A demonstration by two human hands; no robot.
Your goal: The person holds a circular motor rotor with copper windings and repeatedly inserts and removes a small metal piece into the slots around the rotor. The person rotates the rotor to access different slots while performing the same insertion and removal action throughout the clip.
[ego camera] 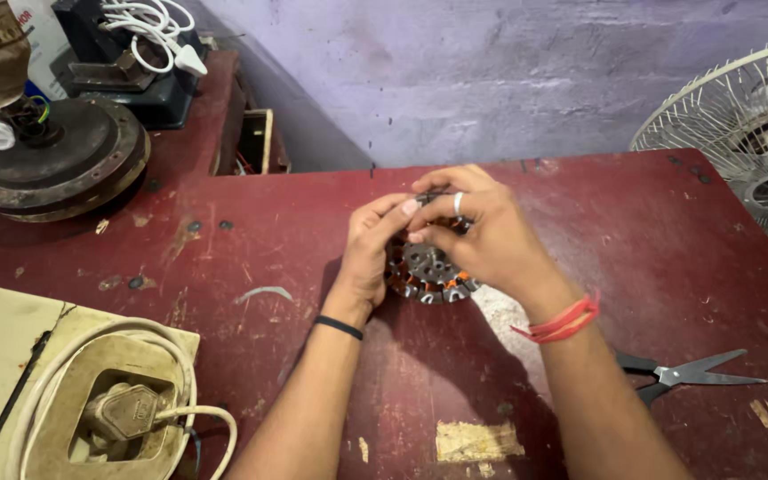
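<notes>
A round motor stator with copper windings and a grey steel core lies on the dark red table, near its middle. My left hand grips the stator's left side, fingers curled over its top. My right hand, with a ring on one finger and red threads at the wrist, covers the stator's top right. The fingertips of both hands meet over the far edge of the stator. What they pinch there is hidden.
Black-handled scissors lie open at the right. A fan with a wire guard stands at the far right. A round fan motor housing sits far left. A coiled cable with a plug rests on a cream board at front left.
</notes>
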